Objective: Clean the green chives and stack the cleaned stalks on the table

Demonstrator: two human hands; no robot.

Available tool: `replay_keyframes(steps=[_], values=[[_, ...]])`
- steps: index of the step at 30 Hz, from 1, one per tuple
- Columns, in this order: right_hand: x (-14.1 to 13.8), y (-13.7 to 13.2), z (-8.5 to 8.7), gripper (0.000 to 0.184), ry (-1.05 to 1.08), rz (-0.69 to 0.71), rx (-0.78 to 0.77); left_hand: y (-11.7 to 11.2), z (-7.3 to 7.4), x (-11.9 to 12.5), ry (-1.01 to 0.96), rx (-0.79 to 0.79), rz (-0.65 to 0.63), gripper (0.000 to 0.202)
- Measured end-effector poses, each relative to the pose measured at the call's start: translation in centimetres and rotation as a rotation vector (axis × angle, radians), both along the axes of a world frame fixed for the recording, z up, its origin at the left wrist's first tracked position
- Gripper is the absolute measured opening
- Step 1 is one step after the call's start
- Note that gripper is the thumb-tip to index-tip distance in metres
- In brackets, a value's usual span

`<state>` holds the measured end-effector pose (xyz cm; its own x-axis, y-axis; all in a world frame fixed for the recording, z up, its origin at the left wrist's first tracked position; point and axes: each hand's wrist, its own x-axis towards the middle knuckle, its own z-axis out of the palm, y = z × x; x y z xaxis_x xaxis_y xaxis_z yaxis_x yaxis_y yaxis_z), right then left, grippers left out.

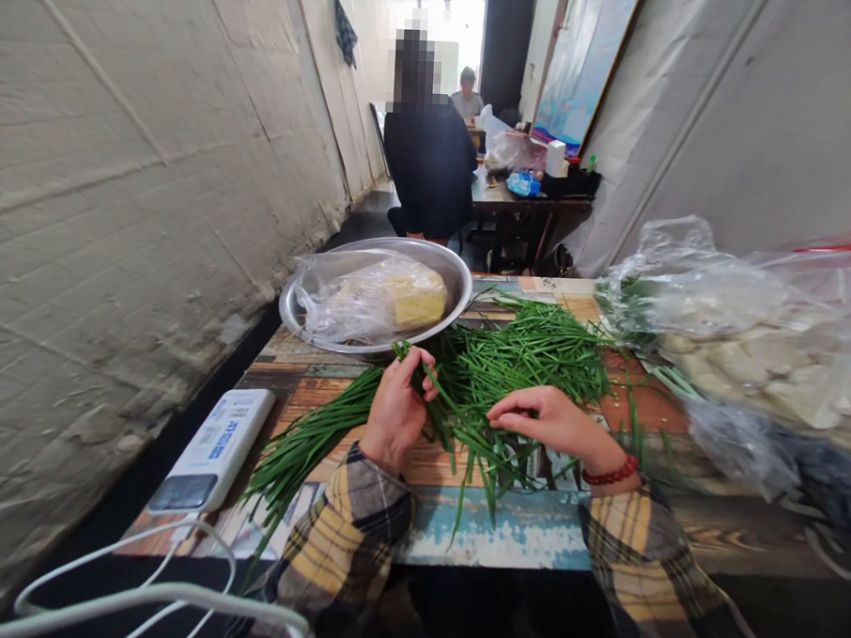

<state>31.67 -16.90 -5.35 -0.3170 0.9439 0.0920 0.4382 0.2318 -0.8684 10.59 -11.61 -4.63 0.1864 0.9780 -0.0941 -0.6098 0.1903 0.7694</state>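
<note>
A pile of long green chives (pixel 529 356) lies spread over the wooden table (pixel 529 535). My left hand (pixel 397 407) is closed around a bunch of chive stalks near its tips. My right hand (pixel 552 423), with a red bead bracelet at the wrist, rests on the loose chives with its fingers curled and pinching at a few stalks. A second, tidy bundle of chives (pixel 307 441) lies to the left of my left hand. Both my sleeves are yellow plaid.
A steel basin (pixel 452 273) holding a plastic bag of yellow food stands behind the chives. A white power bank (pixel 212 451) with white cables lies at the left edge. Clear plastic bags (pixel 763 343) fill the right side. A person in black sits beyond, at another table.
</note>
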Motion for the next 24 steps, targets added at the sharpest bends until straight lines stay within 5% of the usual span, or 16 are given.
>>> replay_keyframes(steps=[6, 8, 17, 21, 24], values=[[2.9, 0.8, -1.0, 0.032, 0.229, -0.493, 0.081, -0.1, 0.5, -0.3, -0.108, -0.051, -0.063, 0.018], [3.7, 0.9, -1.3, 0.031, 0.224, -0.552, 0.079, -0.1, 0.5, -0.5, -0.136, -0.058, -0.110, 0.012], [3.7, 0.1, -1.1, 0.020, -0.132, -0.171, 0.003, 0.1, 0.3, -0.9, -0.188, -0.048, -0.214, 0.010], [3.1, 0.5, -2.0, 0.027, -0.304, -0.178, 0.106, 0.1, 0.4, -0.8, -0.176, -0.053, -0.189, 0.011], [2.8, 0.9, -2.5, 0.013, -0.324, -0.216, 0.174, 0.0, 0.4, -0.6, -0.161, -0.055, -0.185, 0.012]])
